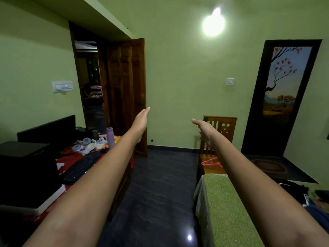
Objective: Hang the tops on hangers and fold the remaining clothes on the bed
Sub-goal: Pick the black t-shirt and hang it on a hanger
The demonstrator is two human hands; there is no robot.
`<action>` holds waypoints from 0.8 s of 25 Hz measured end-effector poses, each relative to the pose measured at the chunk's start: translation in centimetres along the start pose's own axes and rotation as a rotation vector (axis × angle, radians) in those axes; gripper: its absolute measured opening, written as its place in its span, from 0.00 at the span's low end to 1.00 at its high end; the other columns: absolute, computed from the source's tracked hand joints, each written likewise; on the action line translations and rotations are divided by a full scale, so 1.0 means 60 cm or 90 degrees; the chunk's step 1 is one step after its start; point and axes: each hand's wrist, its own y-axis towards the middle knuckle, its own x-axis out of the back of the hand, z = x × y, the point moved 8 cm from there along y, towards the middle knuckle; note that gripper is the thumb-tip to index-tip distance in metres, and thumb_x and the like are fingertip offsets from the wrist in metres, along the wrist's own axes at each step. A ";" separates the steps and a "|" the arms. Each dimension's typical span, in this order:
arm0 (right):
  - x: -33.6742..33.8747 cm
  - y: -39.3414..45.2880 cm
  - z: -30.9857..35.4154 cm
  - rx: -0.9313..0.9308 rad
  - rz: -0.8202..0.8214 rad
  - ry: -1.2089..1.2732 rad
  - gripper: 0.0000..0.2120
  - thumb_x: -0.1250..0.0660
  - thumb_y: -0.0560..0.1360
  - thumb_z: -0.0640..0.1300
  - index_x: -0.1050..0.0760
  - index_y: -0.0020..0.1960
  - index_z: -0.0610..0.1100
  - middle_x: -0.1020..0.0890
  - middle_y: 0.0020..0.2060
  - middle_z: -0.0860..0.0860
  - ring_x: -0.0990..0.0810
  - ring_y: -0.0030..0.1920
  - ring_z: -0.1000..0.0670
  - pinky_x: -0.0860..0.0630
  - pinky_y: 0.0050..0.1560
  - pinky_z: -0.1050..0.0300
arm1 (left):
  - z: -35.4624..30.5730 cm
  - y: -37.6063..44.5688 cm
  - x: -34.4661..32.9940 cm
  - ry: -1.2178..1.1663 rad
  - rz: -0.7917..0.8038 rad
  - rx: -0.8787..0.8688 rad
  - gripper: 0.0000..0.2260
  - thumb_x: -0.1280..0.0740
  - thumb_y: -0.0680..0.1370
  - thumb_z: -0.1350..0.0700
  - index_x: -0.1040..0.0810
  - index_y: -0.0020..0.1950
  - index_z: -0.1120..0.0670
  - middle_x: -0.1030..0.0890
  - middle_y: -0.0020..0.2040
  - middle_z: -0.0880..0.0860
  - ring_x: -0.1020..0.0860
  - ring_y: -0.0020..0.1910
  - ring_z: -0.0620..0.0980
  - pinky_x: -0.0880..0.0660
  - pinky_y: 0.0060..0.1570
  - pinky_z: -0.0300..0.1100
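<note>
Both my arms stretch straight out in front of me at chest height. My left hand (pixel 141 120) is flat with straight fingers and holds nothing. My right hand (pixel 204 127) is also flat and empty, fingers straight, in front of a wooden chair (pixel 220 129). Pink hangers (pixel 211 162) lie on the chair's seat, below my right forearm. The bed (pixel 220 207), covered with a green patterned sheet, is at the lower right. Dark clothes (pixel 309 198) lie in a heap on it at the right edge, partly hidden by my right arm.
A desk (pixel 71 159) with a red cloth at the left carries a black keyboard (pixel 81 166), headphones, a purple bottle (pixel 110 137) and a dark monitor. An open wooden door (pixel 128 93) stands behind it. Dark glossy floor (pixel 156 193) runs between desk and bed.
</note>
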 end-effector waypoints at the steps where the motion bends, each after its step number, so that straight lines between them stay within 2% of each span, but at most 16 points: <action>1: -0.002 0.042 -0.002 0.001 -0.002 0.006 0.33 0.39 0.78 0.57 0.44 0.77 0.44 0.42 0.76 0.46 0.43 0.75 0.40 0.44 0.73 0.45 | 0.010 0.039 -0.011 0.003 0.002 0.004 0.25 0.46 0.83 0.46 0.44 0.77 0.55 0.41 0.77 0.52 0.42 0.76 0.50 0.46 0.75 0.49; 5: -0.003 0.201 -0.024 -0.020 -0.001 0.024 0.32 0.39 0.78 0.56 0.43 0.76 0.43 0.41 0.76 0.45 0.42 0.75 0.40 0.44 0.73 0.45 | 0.068 0.179 -0.068 0.011 0.022 0.028 0.25 0.46 0.83 0.47 0.43 0.77 0.56 0.40 0.77 0.53 0.42 0.76 0.51 0.45 0.75 0.47; 12: 0.044 0.527 -0.030 -0.011 -0.016 0.045 0.33 0.38 0.78 0.57 0.44 0.77 0.43 0.41 0.76 0.45 0.42 0.75 0.40 0.44 0.74 0.44 | 0.157 0.459 -0.182 0.031 0.034 0.014 0.26 0.47 0.83 0.45 0.44 0.78 0.53 0.42 0.78 0.51 0.44 0.76 0.50 0.46 0.75 0.50; 16: 0.110 0.723 0.020 0.024 -0.028 0.044 0.33 0.38 0.77 0.57 0.42 0.76 0.45 0.40 0.76 0.46 0.42 0.75 0.41 0.44 0.72 0.47 | 0.170 0.641 -0.270 0.022 0.020 -0.004 0.25 0.46 0.82 0.44 0.43 0.77 0.51 0.42 0.77 0.49 0.44 0.76 0.49 0.45 0.75 0.50; 20: 0.209 0.865 0.030 0.049 -0.069 0.024 0.30 0.38 0.77 0.57 0.39 0.74 0.45 0.38 0.75 0.48 0.40 0.74 0.43 0.44 0.71 0.48 | 0.181 0.786 -0.406 0.017 0.069 -0.041 0.24 0.46 0.83 0.47 0.41 0.77 0.54 0.40 0.77 0.49 0.42 0.75 0.47 0.45 0.74 0.46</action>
